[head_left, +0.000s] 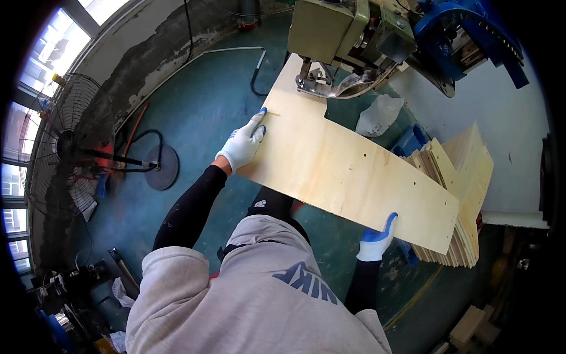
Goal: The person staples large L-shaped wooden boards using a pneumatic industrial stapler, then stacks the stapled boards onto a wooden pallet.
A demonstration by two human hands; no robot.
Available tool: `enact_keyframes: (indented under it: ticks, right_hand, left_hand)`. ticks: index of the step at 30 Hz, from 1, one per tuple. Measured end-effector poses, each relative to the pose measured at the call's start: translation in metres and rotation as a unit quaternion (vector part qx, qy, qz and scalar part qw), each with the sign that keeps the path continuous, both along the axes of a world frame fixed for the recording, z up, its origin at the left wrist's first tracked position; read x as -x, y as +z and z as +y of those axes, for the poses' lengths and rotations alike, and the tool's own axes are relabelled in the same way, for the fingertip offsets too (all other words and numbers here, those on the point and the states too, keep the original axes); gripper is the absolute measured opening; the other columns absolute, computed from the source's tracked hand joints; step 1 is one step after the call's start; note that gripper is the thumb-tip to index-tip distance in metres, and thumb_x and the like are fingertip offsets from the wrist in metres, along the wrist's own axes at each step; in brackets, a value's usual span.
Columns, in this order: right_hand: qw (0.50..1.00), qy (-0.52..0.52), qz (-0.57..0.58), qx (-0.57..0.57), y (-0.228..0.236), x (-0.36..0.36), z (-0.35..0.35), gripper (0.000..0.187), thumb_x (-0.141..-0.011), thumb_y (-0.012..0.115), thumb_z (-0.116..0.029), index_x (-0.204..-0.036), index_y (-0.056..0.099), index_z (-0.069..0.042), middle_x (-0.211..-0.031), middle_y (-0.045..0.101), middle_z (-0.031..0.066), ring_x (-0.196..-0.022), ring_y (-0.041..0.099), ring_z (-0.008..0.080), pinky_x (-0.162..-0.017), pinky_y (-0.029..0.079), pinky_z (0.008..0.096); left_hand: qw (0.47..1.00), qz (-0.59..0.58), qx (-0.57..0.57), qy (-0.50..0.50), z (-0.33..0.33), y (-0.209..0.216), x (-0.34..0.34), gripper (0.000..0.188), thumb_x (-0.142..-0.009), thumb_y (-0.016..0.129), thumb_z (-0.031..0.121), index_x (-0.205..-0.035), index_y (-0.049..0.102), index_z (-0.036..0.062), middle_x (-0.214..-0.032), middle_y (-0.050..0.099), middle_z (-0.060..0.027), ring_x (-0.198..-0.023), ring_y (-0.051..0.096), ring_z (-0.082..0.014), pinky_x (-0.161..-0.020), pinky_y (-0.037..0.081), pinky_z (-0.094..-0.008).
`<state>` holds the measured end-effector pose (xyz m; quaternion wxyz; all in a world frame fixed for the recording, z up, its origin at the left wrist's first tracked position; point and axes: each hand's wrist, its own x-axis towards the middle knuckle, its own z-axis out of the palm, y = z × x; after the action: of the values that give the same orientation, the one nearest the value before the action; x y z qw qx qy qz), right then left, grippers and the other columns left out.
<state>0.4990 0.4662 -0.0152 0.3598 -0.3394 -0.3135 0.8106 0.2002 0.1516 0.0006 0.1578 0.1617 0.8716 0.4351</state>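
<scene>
Both my hands wear white gloves with blue palms and fingertips, and between them I hold a large L-shaped plywood panel (336,159). My left hand (243,143) grips its left edge, thumb on the upper face, the other fingers partly hidden. At the lower right edge, my right hand (378,237) holds the panel from below with the thumb on top. The panel's narrow far end lies under the metal foot of a green machine head (327,29). A few small dark holes dot the panel's right half.
A stack of cut plywood pieces (463,194) stands right of the panel, near a blue crate (411,140). A white plastic bag (380,115) lies behind the panel. Blue machine parts (466,35) hang at upper right. A floor fan (68,144) stands left, its round base (162,167) on the floor.
</scene>
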Motion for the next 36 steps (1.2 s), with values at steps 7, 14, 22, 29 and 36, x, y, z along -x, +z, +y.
enact_keyframes:
  ticks: [7, 14, 22, 29, 36]
  right_hand:
    - [0.999, 0.006, -0.005, -0.033, -0.003, -0.003, 0.002, 0.05, -0.108, 0.05, -0.035, -0.142, 0.051, 0.0, -0.144, 0.057, 0.011, -0.13, 0.055, 0.0233, -0.112, 0.043, 0.0389]
    - [1.0, 0.023, 0.002, -0.009, -0.008, 0.003, 0.012, 0.05, -0.107, 0.05, -0.036, -0.143, 0.05, 0.0, -0.145, 0.056, 0.0112, -0.131, 0.054, 0.0226, -0.112, 0.043, 0.0387]
    - [0.991, 0.089, 0.003, 0.101, -0.028, 0.071, -0.095, 0.045, -0.107, 0.052, -0.033, -0.139, 0.054, -0.002, -0.136, 0.062, 0.0086, -0.125, 0.058, 0.0219, -0.107, 0.046, 0.0377]
    - [0.996, 0.036, 0.013, 0.085, -0.03, 0.157, -0.153, 0.044, -0.107, 0.05, -0.032, -0.139, 0.055, -0.002, -0.138, 0.061, 0.0095, -0.126, 0.059, 0.0221, -0.107, 0.046, 0.0384]
    - [0.995, -0.022, 0.059, 0.071, -0.023, 0.184, -0.16, 0.041, -0.107, 0.051, -0.031, -0.135, 0.058, -0.003, -0.135, 0.063, 0.0085, -0.123, 0.061, 0.0217, -0.106, 0.048, 0.0384]
  left_hand:
    - [1.0, -0.008, 0.006, 0.01, 0.01, 0.015, 0.0, 0.051, -0.106, 0.05, 0.021, -0.155, 0.041, 0.01, -0.096, 0.067, -0.0114, -0.078, 0.057, -0.0138, -0.079, 0.049, -0.0299]
    - [0.999, 0.017, -0.035, 0.02, 0.001, 0.024, -0.01, 0.051, -0.104, 0.053, 0.021, -0.153, 0.042, 0.0089, -0.092, 0.063, -0.0116, -0.074, 0.056, -0.0129, -0.075, 0.049, -0.0284]
    - [0.977, -0.045, -0.104, 0.178, -0.148, 0.004, 0.01, 0.062, -0.103, 0.06, 0.019, -0.156, 0.034, 0.0022, -0.089, 0.061, -0.0005, -0.069, 0.05, -0.0067, -0.063, 0.047, -0.0244]
    - [0.971, -0.051, -0.198, 0.121, -0.19, 0.005, 0.122, 0.055, -0.103, 0.057, 0.011, -0.155, 0.038, 0.0023, -0.111, 0.06, 0.0033, -0.076, 0.046, -0.002, -0.067, 0.042, -0.0175]
    - [0.983, 0.001, -0.185, 0.004, -0.157, -0.005, 0.205, 0.06, -0.103, 0.059, 0.018, -0.153, 0.036, -0.005, -0.154, 0.046, -0.0177, -0.143, 0.041, -0.0211, -0.117, 0.031, -0.0304]
